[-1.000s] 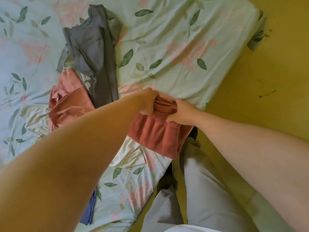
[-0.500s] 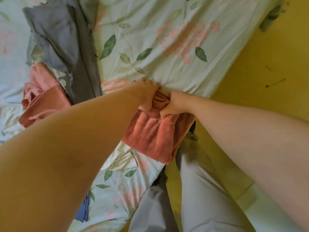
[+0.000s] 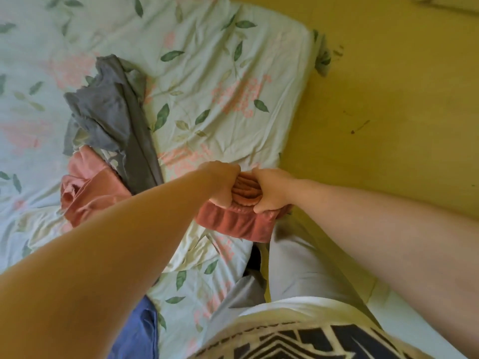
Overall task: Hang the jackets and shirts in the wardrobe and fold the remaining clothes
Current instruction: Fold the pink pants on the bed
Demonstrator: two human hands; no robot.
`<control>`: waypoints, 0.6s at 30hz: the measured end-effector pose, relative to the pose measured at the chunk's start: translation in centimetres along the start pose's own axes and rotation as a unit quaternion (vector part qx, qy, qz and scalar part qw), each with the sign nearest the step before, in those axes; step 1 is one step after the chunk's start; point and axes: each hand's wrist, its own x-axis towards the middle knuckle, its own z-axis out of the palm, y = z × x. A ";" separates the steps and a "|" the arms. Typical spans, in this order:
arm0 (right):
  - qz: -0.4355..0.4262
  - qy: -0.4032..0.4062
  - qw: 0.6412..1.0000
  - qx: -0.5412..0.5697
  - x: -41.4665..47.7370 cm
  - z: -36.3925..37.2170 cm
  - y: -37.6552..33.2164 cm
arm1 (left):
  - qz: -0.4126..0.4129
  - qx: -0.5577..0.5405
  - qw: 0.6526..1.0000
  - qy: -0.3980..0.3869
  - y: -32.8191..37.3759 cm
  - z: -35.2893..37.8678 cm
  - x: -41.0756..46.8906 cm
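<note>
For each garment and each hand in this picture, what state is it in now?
red garment: bunched, gripped by both hands at the edge of the bed.
left hand: curled round the red garment.
right hand: curled round the red garment.
grey garment: crumpled, lying loose on the bed.
pink garment: crumpled, unfolded, next to the grey garment.
blue cloth: mostly hidden, state unclear.

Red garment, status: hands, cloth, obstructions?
Left hand and right hand both grip red garment, bunched at bed edge. Grey garment and pink garment heaped leftward. Nothing blocking.
</note>
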 end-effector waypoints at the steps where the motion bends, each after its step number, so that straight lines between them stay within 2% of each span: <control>1: -0.002 0.021 1.000 -0.014 -1.7 0.0 -0.5 | 0.009 0.183 0.983 0.008 0.3 0.5 -1.7; 2: -0.002 0.042 0.999 -0.024 -3.5 -0.1 -1.0 | -0.024 0.272 0.960 0.061 1.5 1.2 -3.4; 3: 0.000 0.062 0.998 -0.032 -5.4 0.0 -1.5 | -0.039 0.307 0.944 0.112 2.3 2.0 -5.0; 7: 0.015 0.158 0.986 -0.046 -13.3 1.5 -3.7 | 0.005 0.330 0.922 0.204 5.2 5.0 -10.7; 14: 0.069 0.300 0.950 0.042 -28.5 4.2 -6.0 | 0.071 0.499 0.817 0.280 15.2 8.6 -19.8; 18: 0.098 0.363 0.925 0.045 -38.5 3.9 -6.1 | 0.121 0.527 0.773 0.332 22.8 10.7 -25.3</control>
